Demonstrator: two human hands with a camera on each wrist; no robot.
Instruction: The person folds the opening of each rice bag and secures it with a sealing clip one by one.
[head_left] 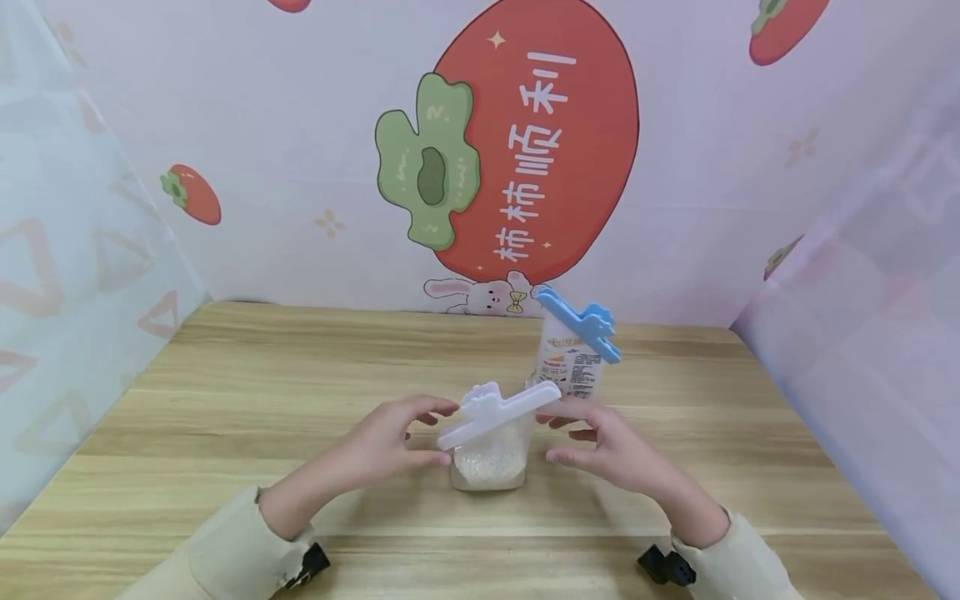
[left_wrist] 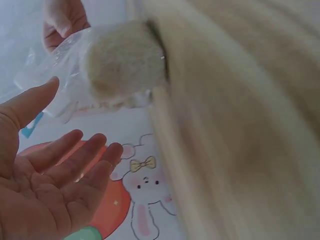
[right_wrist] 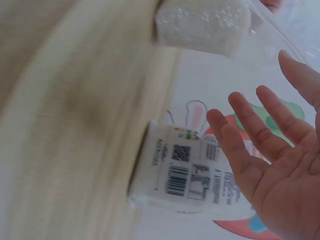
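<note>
A clear plastic bag point(head_left: 491, 464) of pale, rice-like grains stands upright on the wooden table. Across its top lies a white sealing clip point(head_left: 501, 412), slanting up to the right. My left hand point(head_left: 386, 437) is beside the bag's left side, near the clip's lower end. In the left wrist view its fingers point(left_wrist: 90, 145) are spread and hold nothing. On the other side, my right hand point(head_left: 603, 442) is near the clip's upper end. The right wrist view shows its palm and loosely bent fingers point(right_wrist: 270, 130) holding nothing, apart from the grain bag.
Behind the right hand stands a white printed package point(head_left: 572, 367) with a blue clip point(head_left: 581, 323) over its top. The wooden table point(head_left: 300, 367) meets a patterned backdrop point(head_left: 285, 125) at its back edge, and cloth hangs at both sides.
</note>
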